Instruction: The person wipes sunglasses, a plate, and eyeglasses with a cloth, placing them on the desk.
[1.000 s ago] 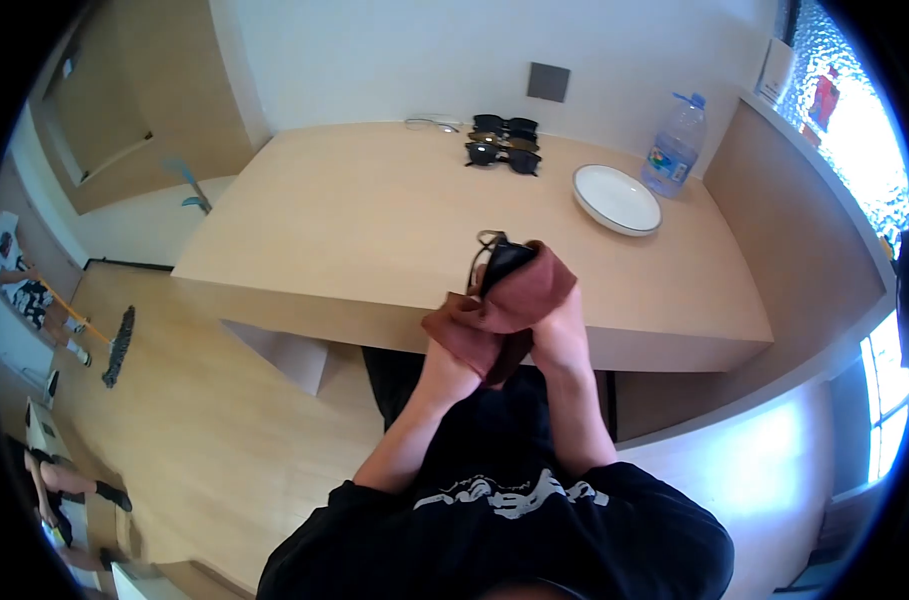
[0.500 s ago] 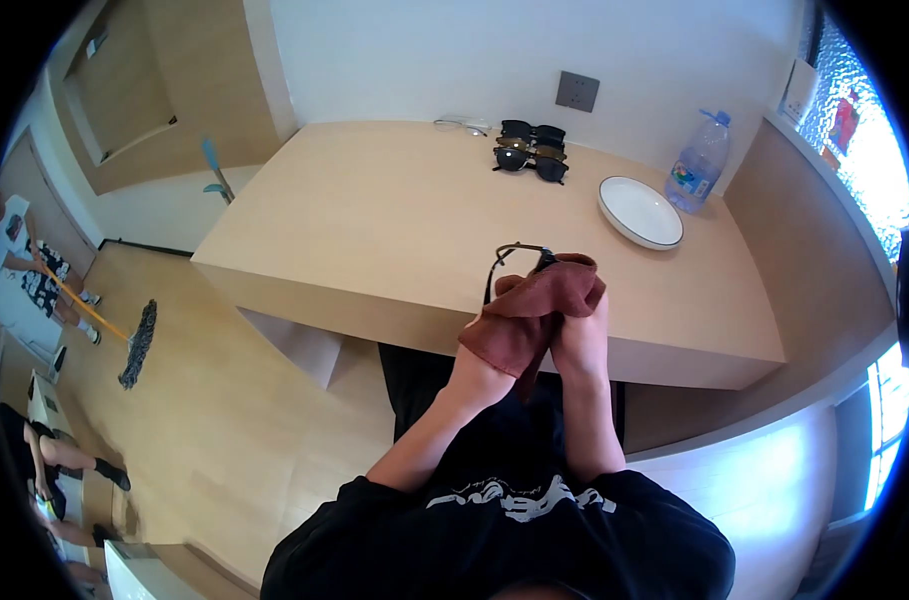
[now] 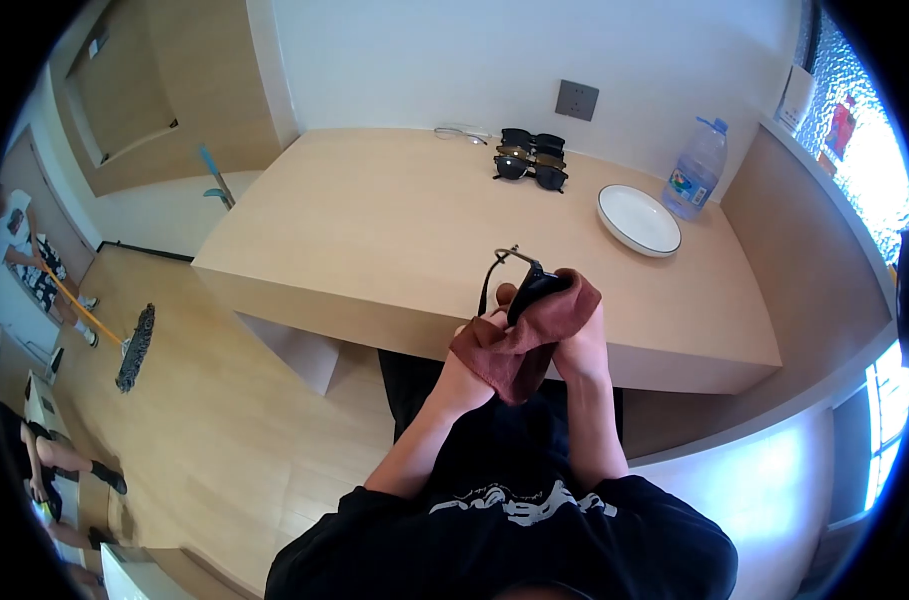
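Just above the desk's front edge, my two hands are together around a pair of dark sunglasses and a reddish-brown cloth. The fingers of my left hand close on the sunglasses, with a corner of the cloth draped over that hand. My right hand is closed on the cloth, which folds over one lens; its fingers are mostly hidden. One lens and a thin temple arm stick out toward the wall.
On the desk lie several folded sunglasses, clear-framed glasses, a white plate and a plastic bottle. A raised panel borders the right side. At left, a person holds a mop; another person's legs show below.
The cloth has shifted down and right off part of the sunglasses, so a dark lens now shows more. Both hands stay close together.
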`<move>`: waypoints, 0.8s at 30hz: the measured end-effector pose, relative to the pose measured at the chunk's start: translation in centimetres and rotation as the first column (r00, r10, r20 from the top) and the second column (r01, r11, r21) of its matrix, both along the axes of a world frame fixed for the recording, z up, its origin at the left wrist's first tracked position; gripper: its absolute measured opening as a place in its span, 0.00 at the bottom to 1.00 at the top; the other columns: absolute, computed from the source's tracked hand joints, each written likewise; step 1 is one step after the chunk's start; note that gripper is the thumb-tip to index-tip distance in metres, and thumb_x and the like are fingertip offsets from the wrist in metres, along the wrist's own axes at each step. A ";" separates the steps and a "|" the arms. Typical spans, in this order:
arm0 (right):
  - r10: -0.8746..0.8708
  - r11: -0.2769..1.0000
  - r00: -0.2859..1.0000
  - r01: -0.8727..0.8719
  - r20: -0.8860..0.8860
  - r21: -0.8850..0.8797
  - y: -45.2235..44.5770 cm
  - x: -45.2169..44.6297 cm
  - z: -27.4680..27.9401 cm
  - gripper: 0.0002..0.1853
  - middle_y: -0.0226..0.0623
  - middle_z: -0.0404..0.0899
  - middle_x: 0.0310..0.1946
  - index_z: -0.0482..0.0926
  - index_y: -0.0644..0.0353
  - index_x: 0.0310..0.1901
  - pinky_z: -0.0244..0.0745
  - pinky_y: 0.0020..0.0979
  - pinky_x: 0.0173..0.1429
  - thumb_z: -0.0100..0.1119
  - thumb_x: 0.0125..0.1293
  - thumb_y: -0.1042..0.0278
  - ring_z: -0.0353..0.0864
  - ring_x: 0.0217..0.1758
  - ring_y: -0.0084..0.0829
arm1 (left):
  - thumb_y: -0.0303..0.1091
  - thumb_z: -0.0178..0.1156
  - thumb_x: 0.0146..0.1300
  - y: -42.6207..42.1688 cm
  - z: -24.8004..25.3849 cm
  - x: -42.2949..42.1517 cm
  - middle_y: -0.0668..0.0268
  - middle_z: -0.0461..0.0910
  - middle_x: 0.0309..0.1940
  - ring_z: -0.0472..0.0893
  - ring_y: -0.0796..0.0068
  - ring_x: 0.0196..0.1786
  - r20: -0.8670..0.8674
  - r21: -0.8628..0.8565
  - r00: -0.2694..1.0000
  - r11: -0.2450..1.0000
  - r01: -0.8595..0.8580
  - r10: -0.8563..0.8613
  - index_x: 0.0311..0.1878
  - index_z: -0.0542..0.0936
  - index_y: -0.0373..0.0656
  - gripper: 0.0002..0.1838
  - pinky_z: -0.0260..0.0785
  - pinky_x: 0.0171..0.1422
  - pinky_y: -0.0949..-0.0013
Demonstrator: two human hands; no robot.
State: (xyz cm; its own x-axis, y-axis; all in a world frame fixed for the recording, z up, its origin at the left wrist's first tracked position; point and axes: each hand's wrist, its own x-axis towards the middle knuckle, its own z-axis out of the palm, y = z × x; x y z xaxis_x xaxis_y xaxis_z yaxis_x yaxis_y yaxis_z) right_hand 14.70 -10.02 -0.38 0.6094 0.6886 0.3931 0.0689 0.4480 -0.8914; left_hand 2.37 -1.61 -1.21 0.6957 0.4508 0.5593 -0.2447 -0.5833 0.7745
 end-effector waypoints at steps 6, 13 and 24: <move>-0.039 0.998 0.996 0.043 -0.077 0.048 0.9 -0.7 0.1 0.12 0.43 0.78 0.35 0.71 0.68 0.43 0.76 0.31 0.45 0.53 0.63 0.68 0.79 0.39 0.32 | 0.32 0.59 0.60 0.5 -1.0 -0.4 0.56 0.79 0.34 0.80 0.58 0.40 0.045 -0.224 0.995 0.970 0.095 -0.087 0.44 0.76 0.40 0.11 0.71 0.44 0.66; 0.020 0.999 1.000 -0.020 0.003 -0.034 0.3 -2.6 -0.1 0.12 0.38 0.80 0.38 0.76 0.68 0.44 0.73 0.25 0.47 0.56 0.59 0.72 0.78 0.41 0.24 | 0.32 0.59 0.60 0.3 -1.3 -1.3 0.56 0.79 0.35 0.79 0.55 0.41 -0.056 -0.173 0.998 0.984 -0.046 0.037 0.45 0.75 0.39 0.11 0.71 0.47 0.65; 0.061 0.997 0.956 -0.045 -0.286 0.062 -1.9 -1.4 -3.1 0.17 0.42 0.79 0.41 0.76 0.72 0.46 0.74 0.28 0.49 0.54 0.64 0.64 0.78 0.44 0.29 | 0.33 0.65 0.53 -1.7 -2.6 0.1 0.58 0.76 0.47 0.73 0.57 0.56 -0.024 -0.215 0.985 0.963 0.160 -0.169 0.44 0.77 0.42 0.15 0.65 0.60 0.61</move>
State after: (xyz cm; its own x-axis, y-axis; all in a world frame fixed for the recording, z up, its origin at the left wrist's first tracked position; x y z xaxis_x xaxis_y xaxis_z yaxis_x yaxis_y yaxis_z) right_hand 13.33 -11.91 -3.47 0.6654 0.7054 0.2443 -0.2121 0.4924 -0.8441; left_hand 2.43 -3.32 -3.85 0.7909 0.4333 0.4322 -0.2881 -0.3595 0.8876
